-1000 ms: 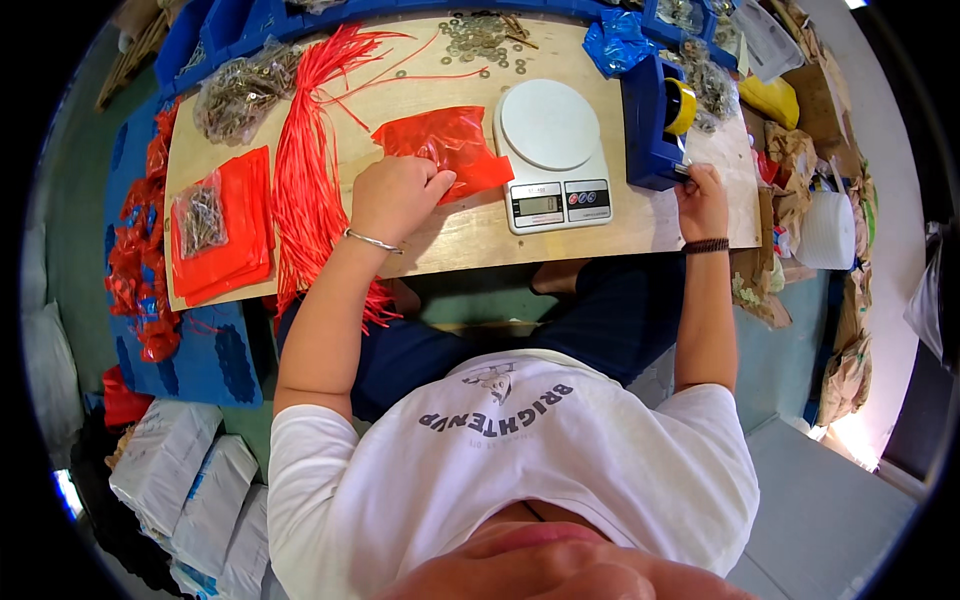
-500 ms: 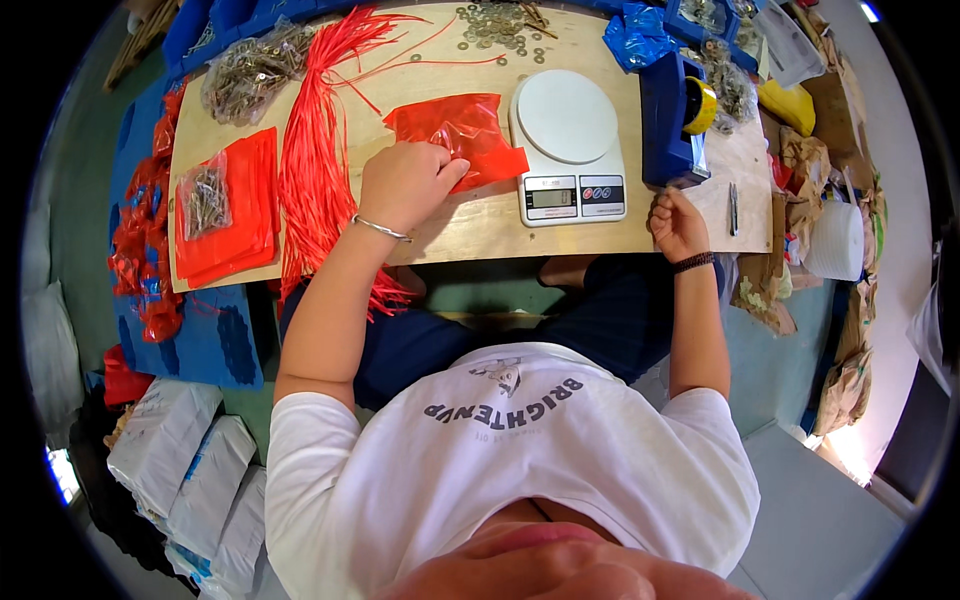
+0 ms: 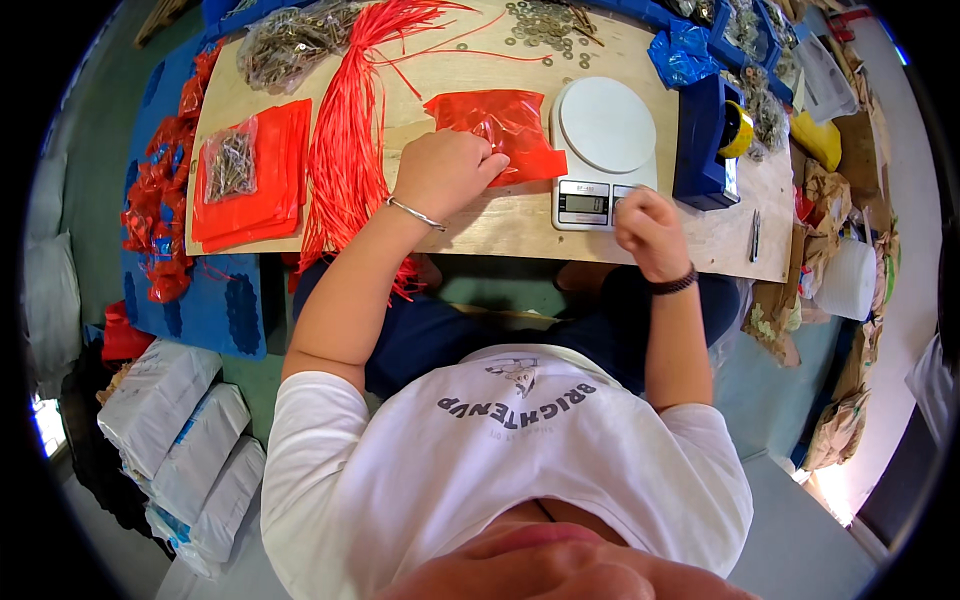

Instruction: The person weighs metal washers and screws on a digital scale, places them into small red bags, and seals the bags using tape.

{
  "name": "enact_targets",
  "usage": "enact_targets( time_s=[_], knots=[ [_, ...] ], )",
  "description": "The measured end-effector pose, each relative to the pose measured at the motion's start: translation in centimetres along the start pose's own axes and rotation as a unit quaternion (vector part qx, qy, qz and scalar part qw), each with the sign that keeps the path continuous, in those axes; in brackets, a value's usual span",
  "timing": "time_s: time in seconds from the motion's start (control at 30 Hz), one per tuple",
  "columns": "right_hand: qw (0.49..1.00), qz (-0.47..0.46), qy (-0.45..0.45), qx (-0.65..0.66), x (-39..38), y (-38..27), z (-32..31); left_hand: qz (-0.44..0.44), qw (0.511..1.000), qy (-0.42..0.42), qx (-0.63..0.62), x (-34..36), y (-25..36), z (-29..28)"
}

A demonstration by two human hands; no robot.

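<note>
A red plastic bag [image 3: 512, 122] lies on the wooden table, left of the white kitchen scale [image 3: 606, 126]. My left hand [image 3: 447, 172] presses on its near left part, fingers curled under and thumb along the film. My right hand [image 3: 652, 232] is closed in a pinch at the scale's near right corner, covering some of its buttons. Whatever those fingers hold is too small or hidden to make out. To the right of the scale stands the blue tape dispenser [image 3: 704, 150] with a yellow tape roll [image 3: 737, 130].
Red plastic strips [image 3: 345, 140] hang over the table's near edge. Left of them, a small bag of screws [image 3: 231, 163] lies on stacked red bags [image 3: 280, 190]. Loose washers [image 3: 548, 35] are scattered at the back. A pen [image 3: 755, 236] lies at the right.
My right hand has moved left from the tape dispenser's near end to the scale's corner, still closed. My left hand stays on the red bag. The whole view has shifted slightly.
</note>
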State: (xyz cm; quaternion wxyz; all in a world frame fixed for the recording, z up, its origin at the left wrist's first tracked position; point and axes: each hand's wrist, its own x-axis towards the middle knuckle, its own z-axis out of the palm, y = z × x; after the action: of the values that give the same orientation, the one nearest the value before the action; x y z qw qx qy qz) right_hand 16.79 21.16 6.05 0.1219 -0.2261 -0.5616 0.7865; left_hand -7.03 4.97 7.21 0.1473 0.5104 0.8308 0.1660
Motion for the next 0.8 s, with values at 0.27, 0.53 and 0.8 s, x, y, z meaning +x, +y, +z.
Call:
enact_targets(
  time_s=[0.27,0.53,0.8],
  knots=[
    [0.935,-0.076,0.080,-0.336,6.6,-0.4,8.0,-0.003,0.999,-0.027,0.031,0.2,0.3,-0.3],
    [0.785,-0.094,0.164,-0.590,7.8,0.9,7.5,0.003,1.000,-0.007,0.013,0.1,-0.1,0.4],
    [0.742,-0.371,0.096,-0.550,5.7,1.1,7.3,0.002,1.000,-0.003,0.010,0.0,-0.1,0.4]
  ],
)
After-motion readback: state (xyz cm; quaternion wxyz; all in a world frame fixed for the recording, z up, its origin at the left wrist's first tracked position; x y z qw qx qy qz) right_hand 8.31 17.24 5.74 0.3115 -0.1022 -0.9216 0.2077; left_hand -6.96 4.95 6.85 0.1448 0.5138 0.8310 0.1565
